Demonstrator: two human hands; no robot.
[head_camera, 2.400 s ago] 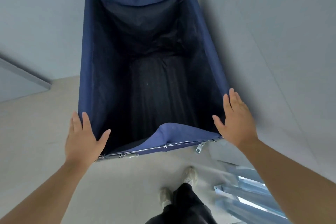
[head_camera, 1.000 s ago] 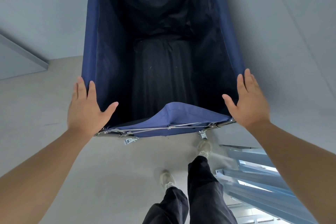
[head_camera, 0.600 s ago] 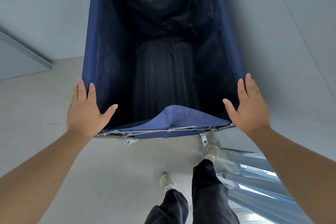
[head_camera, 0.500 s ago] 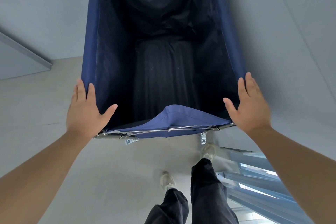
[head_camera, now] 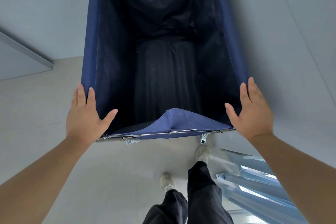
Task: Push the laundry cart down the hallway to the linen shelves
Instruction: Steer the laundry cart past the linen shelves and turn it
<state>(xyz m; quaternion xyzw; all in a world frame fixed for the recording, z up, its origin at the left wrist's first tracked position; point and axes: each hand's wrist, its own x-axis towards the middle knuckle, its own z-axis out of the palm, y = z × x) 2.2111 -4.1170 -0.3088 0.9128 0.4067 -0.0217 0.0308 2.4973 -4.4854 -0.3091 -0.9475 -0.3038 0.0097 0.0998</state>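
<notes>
The laundry cart [head_camera: 181,120] is a deep navy fabric bin on a metal frame, stretching away from me in the middle of the view. Its inside looks dark and holds no laundry that I can see. My left hand [head_camera: 85,116] sits on the near left corner, thumb inside the rim and fingers straight along the outer side. My right hand [head_camera: 252,112] holds the near right corner in the same way. Both arms are stretched out. No linen shelves are in view.
A grey wall [head_camera: 291,42] runs close along the cart's right side. A grey panel with a ledge [head_camera: 25,54] stands at the left. Blue-grey metal frames [head_camera: 254,187] lie on the floor at lower right, beside my feet [head_camera: 167,183]. Pale floor [head_camera: 36,96] spreads to the left.
The cart has rolled forward with both hands kept on its near corners. My feet have stepped after it, the right foot now ahead. The far rim has left the top of the view.
</notes>
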